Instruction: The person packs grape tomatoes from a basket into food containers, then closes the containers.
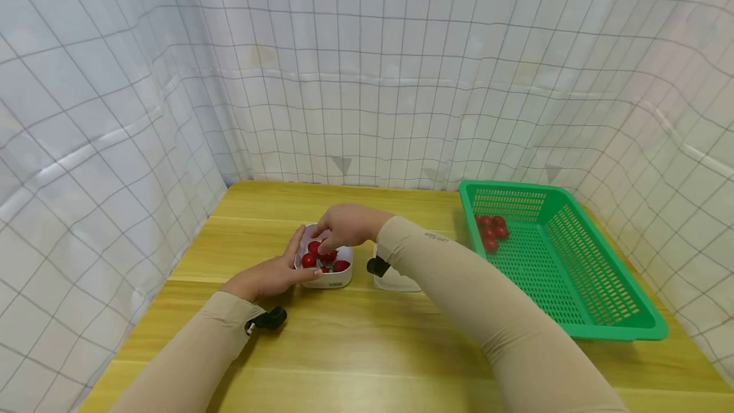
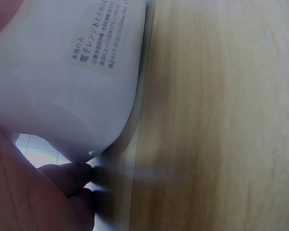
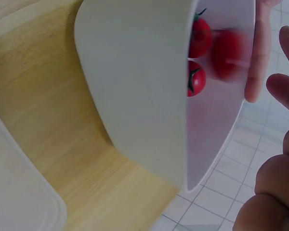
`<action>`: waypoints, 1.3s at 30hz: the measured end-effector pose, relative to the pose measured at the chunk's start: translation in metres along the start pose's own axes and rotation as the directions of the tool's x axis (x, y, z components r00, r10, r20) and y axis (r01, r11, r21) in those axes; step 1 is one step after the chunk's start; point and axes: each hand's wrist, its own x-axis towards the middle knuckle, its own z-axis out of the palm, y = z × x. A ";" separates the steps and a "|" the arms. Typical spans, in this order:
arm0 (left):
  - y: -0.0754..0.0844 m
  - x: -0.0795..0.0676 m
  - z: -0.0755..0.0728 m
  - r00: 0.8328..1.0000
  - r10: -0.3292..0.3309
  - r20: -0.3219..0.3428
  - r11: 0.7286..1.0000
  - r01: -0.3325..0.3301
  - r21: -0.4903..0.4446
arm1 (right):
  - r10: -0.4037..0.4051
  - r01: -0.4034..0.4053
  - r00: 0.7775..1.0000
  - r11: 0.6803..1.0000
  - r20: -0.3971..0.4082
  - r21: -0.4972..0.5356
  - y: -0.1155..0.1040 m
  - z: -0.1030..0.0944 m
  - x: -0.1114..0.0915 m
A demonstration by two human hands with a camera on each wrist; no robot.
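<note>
Tomatoes [image 3: 200, 39], some hidden (one blurred); in container [image 3: 135, 86]

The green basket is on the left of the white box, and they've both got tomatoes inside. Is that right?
Not quite: the green basket is on the right of the white box, as the head view shows. They've both got tomatoes inside.

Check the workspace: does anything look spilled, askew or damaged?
Nothing stands out. The visible small round red tomatoes are within the white plastic container or the green plastic basket; none looks spilled. One tomato is blurred in the right wrist view, so its condition is unclear. The beige right sleeve partly hides the pale flat plastic piece.
</note>
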 end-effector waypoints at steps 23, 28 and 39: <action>0.004 0.002 0.002 1.000 -0.011 0.007 1.000 0.011 0.006 | 0.260 -0.224 0.934 0.960 -0.244 0.165 0.077 -0.082 -0.164; 0.003 0.003 0.002 1.000 -0.019 0.007 1.000 0.019 0.009 | 0.350 -0.322 0.910 0.935 -0.225 0.152 0.125 -0.058 -0.212; 0.007 0.003 0.002 1.000 -0.024 -0.001 0.999 0.024 0.047 | 0.388 -0.362 0.916 0.910 -0.106 0.204 0.191 0.012 -0.259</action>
